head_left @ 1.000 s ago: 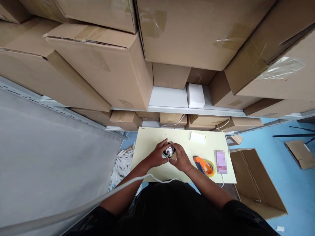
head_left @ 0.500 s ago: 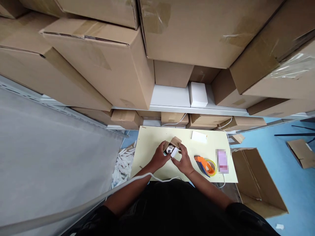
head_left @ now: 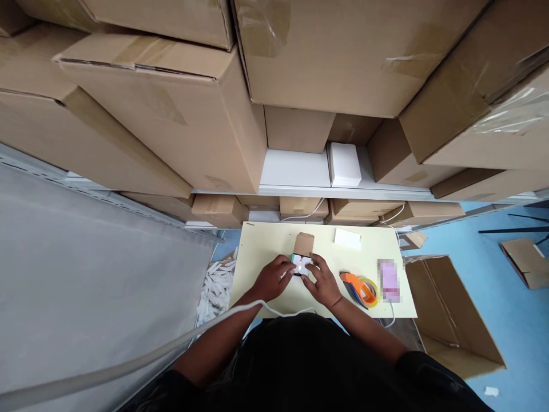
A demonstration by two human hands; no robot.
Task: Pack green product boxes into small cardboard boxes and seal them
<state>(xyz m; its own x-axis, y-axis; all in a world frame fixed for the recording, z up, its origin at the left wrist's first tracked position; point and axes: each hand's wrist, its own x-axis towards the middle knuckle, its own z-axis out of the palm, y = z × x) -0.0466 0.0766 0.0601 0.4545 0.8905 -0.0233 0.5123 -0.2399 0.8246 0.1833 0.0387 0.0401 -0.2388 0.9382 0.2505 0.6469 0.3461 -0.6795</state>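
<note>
A small brown cardboard box (head_left: 303, 245) with its lid flap raised sits in the middle of a pale yellow table (head_left: 266, 246). A white item (head_left: 301, 265) lies in the box's open mouth. My left hand (head_left: 271, 277) grips the box from the left, fingers curled on its edge. My right hand (head_left: 322, 279) presses on it from the right, fingers bent over the white item. Both forearms reach in from the bottom.
An orange tape dispenser (head_left: 360, 289) and a pink object (head_left: 389, 280) lie right of my hands; a small white card (head_left: 347, 238) lies farther back. Stacked cartons (head_left: 171, 114) on shelves tower behind. An open carton (head_left: 450, 309) stands on the blue floor at right. White pieces (head_left: 214, 286) fill a bin at left.
A shiny round item was between my hands; the little box then opened up, and now the flap stands upright with a white item in the opening. The hands stayed together at the table's middle.
</note>
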